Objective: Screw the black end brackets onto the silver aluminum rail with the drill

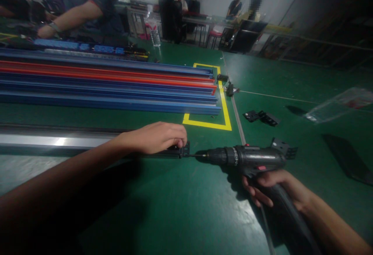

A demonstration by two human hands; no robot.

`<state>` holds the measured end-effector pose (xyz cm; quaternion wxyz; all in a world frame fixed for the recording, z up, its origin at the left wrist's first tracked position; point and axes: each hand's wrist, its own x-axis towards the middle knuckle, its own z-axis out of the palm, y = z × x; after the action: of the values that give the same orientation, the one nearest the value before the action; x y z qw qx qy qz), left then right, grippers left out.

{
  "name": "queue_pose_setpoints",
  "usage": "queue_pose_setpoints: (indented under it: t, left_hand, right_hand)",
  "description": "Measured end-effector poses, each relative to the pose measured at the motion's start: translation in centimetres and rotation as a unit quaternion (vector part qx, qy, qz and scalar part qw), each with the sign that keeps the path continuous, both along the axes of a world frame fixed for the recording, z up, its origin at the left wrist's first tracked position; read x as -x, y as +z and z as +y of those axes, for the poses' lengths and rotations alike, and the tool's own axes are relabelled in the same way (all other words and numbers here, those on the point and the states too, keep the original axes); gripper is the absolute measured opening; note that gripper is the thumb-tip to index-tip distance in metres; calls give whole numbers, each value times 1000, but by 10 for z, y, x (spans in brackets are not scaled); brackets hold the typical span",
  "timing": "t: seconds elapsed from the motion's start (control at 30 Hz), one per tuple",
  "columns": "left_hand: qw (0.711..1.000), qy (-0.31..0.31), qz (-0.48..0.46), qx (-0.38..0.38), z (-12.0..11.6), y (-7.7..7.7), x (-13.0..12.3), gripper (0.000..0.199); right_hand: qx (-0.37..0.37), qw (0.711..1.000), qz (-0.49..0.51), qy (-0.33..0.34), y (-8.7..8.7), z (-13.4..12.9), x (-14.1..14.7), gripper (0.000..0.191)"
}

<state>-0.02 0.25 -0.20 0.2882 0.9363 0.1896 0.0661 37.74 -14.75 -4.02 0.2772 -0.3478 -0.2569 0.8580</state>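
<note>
A black power drill (256, 159) lies level in the grip of my right hand (279, 185), its long thin bit (195, 155) pointing left. The bit's tip meets the black end piece (184, 150) on a long metal rail (64, 139). My left hand (161, 137) rests over the rail's right end, fingers curled down at the end piece; whether they pinch a small part is hidden. Black brackets (261, 117) lie on the green table (180, 204) beyond the drill.
Blue profiles (116, 101) and red profiles (116, 74) lie beyond the rail, ending inside a yellow tape outline (206, 125). A bottle (154, 33) stands behind. At right are a clear plastic item (338, 105) and a dark flat object (346, 158). A person's arm reaches in at upper left.
</note>
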Motion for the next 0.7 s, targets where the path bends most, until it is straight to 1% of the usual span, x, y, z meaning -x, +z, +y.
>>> queue_pose_setpoints:
  t: [0.7]
  left_hand:
    - [1000,-4,3,-1,0,1,0,25]
  right_hand:
    - [2,1000,-8,-2,3,0,2,31]
